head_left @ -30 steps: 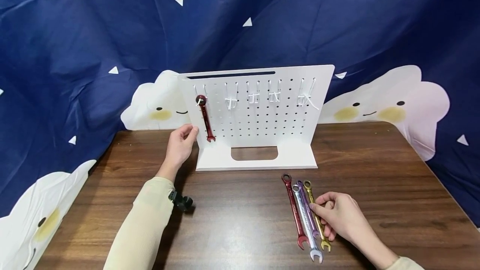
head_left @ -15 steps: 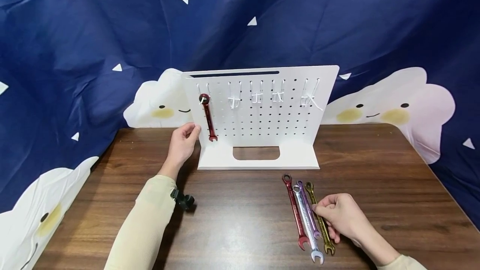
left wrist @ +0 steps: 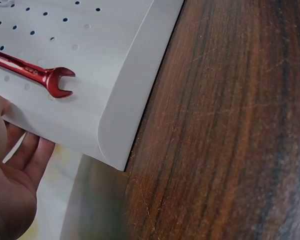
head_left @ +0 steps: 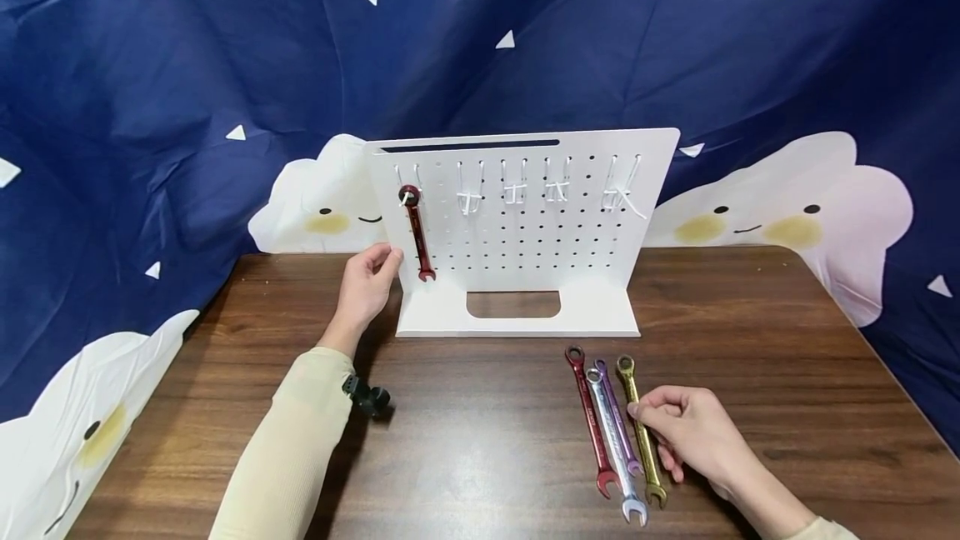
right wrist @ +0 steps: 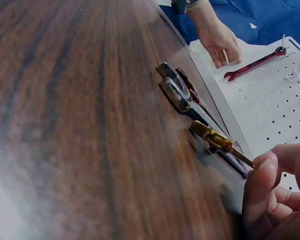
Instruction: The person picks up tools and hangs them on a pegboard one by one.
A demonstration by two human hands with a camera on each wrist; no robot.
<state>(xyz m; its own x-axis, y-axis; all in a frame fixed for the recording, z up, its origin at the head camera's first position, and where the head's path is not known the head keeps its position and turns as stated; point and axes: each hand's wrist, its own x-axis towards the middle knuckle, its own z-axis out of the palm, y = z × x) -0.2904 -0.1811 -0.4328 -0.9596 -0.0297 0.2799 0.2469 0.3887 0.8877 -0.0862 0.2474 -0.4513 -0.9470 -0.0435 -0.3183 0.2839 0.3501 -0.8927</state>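
Observation:
My left hand [head_left: 365, 290] grips the left edge of a white pegboard stand [head_left: 525, 283], thumb in front and other fingers behind in the left wrist view. From the board's leftmost hook hangs a dark red combination wrench [head_left: 417, 232], open end down. My right hand [head_left: 693, 433] pinches a gold combination wrench [head_left: 644, 444] mid-shaft between thumb and fingers. In the right wrist view the gold wrench [right wrist: 210, 136] appears slightly raised off the table. Just left of it lie a purple wrench [head_left: 614, 408], a silver wrench [head_left: 610, 433] and another red wrench [head_left: 590, 417].
Several white wire hooks [head_left: 514, 192] stick out along the board's upper part, with no tool on them. The board's base stands on a brown wooden table [head_left: 465, 432]. A blue cloth [head_left: 420, 48] with white clouds hangs behind. A small black device [head_left: 366, 395] is on the left wrist.
The gold wrench has moved right, away from the purple one, and its ring end has swung up the table. The left hand still holds the board. The head view has shifted slightly.

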